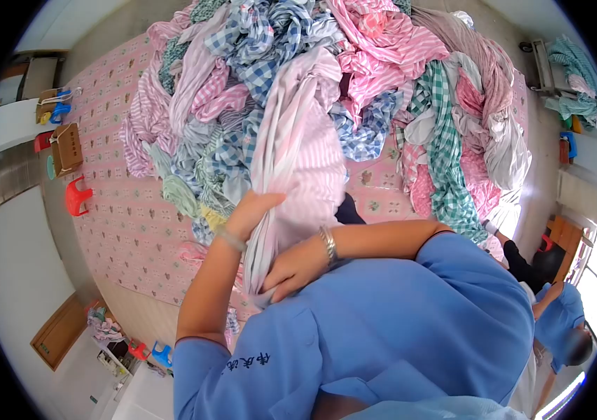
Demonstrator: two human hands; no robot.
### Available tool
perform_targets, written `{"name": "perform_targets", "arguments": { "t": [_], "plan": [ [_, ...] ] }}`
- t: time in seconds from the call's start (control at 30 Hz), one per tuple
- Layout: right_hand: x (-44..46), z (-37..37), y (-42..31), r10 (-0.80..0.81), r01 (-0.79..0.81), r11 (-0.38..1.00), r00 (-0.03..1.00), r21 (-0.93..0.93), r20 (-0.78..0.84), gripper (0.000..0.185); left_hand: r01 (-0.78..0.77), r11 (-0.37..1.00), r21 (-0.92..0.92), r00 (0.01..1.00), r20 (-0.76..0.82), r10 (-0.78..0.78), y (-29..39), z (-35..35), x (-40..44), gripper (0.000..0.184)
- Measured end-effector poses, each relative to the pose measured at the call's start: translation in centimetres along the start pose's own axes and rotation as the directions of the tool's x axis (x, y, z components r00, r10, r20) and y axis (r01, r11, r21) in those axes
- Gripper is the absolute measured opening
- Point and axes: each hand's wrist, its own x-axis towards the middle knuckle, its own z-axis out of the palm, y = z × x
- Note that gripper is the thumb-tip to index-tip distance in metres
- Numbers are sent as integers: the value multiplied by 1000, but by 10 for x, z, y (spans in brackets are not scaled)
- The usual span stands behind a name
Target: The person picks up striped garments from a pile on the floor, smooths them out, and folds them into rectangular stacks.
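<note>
Pink-and-white striped cloth (316, 150) bunched upright in front of the chest, top end lying over the cloth pile (232, 150), lower end gathered by the blue shirt (410, 322). Left hand (255, 212) closed around the left edge of its narrow gathered part, thumb across the front. Right hand (297, 269) lower and nearer the body, fingers curled into the bottom folds. Both grasping; wide striped part hangs loose above the right forearm, to the right of the left-hand grip. Pale band (231, 239) on left wrist, silver bracelet (328, 243) on right.

Pile around the far end: blue checked cloth (256, 73) just beside it on the left, bright pink striped cloth (382, 59) to the right, green checked cloth (445, 143) further right. Pile sits on a pink patterned mat (113, 140).

Left side: red stool (78, 197) near the mat edge, cardboard box (67, 149) beyond it. Far right: co-worker in blue (561, 315), well apart from both hands. Teal cloth (578, 77) on a rack, upper right.
</note>
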Motion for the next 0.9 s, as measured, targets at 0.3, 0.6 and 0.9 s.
{"name": "perform_targets", "arguments": {
  "t": [0.3,0.6,0.9],
  "plan": [
    [-123,-47,125,533,110,841,-10,529,-846,89,-112,809,577,965,-132,228,-61,-11,-312,40],
    [61,-5,145,446,464,746,186,478,-876,80,387,661,642,914,-361,-185,-179,28,-601,40],
    [95,89,97,-121,-685,579,465,-443,-877,30,-12,845,535,674,-619,402,-292,-86,-574,61]
  ]
}}
